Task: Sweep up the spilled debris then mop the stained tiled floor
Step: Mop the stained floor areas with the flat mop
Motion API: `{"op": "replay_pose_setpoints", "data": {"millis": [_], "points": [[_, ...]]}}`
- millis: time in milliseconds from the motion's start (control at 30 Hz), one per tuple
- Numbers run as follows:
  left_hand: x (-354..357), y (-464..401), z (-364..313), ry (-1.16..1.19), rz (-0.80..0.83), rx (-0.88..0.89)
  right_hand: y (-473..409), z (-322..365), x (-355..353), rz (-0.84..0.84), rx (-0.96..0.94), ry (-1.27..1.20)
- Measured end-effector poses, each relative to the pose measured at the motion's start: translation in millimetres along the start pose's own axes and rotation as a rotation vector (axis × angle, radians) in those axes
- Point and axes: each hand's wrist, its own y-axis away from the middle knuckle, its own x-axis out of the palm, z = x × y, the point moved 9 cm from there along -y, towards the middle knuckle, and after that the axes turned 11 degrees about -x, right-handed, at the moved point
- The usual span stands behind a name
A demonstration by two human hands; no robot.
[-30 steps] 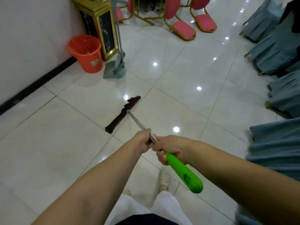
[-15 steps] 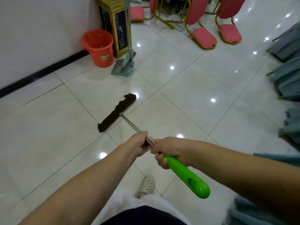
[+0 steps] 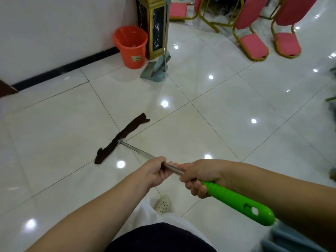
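Left hand: the left hand (image 3: pixel 156 171) is curled round the metal pole of the mop (image 3: pixel 138 151), thumb on top, fingers wrapped underneath — a full grip, nothing loose.
Right hand: the right hand (image 3: pixel 200 176) is closed round the same pole just where the metal meets the green handle (image 3: pixel 238 201); its fingers fold under the shaft, touching the left hand's fingertips.
Mop: the pole slants from the hands, near and centre, away to the far left, ending at the mop head (image 3: pixel 122 138).
Mop head: a dark brown strip lying flat on the tiled floor (image 3: pixel 209 128), set diagonally across a grout line, left of centre and well apart from the person's shoe (image 3: pixel 163 204).
Floor: glossy pale tiles with bright ceiling-light reflections; any stain under the mop cannot be made out.
Far left: an orange bucket (image 3: pixel 130 47) stands against the white wall.
Beside the bucket: a gold-trimmed stand (image 3: pixel 152 26) just to its right, with a grey-green dustpan (image 3: pixel 154 71) and its broom (image 3: pixel 164 60) propped upright against it.
Far right: red-cushioned chairs (image 3: pixel 254 46) with gold frames — well apart from the mop.
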Motion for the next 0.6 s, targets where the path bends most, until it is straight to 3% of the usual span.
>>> {"op": "replay_pose_setpoints", "data": {"millis": [367,600], "points": [[-15.7,0.8,-91.1,0.05,-0.003,0.028,-48.9,74.9,18.4,0.035,0.038,0.024],[-49.6,13.1,-190.3,0.04,-0.005,0.06,-98.0,153.7,60.5,0.059,0.055,0.028]]}}
